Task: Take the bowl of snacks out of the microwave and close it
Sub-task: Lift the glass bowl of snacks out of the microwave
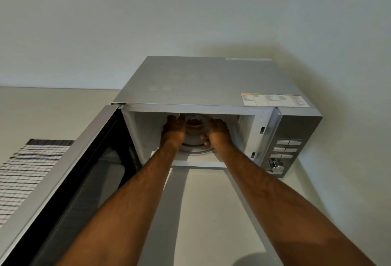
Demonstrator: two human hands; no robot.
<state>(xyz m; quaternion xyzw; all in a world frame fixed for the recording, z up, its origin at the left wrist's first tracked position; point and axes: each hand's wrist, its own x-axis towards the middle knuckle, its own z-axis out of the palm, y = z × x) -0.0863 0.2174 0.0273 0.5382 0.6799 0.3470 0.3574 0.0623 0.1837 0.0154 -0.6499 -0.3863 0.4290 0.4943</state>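
Note:
A silver microwave (203,81) stands on a pale counter against the wall, its door (69,176) swung wide open to the left. Inside the white cavity a clear glass bowl (194,132) holding reddish snacks (193,121) sits on the glass turntable. My left hand (174,128) wraps the bowl's left side and my right hand (219,131) wraps its right side. Both forearms reach in from below. The bowl's far rim is hidden by the cavity's top edge.
The control panel with buttons and a knob (277,167) is on the microwave's right front. A striped cloth (27,170) lies on the counter (207,212) at the left, beyond the open door. The wall rises close behind the microwave.

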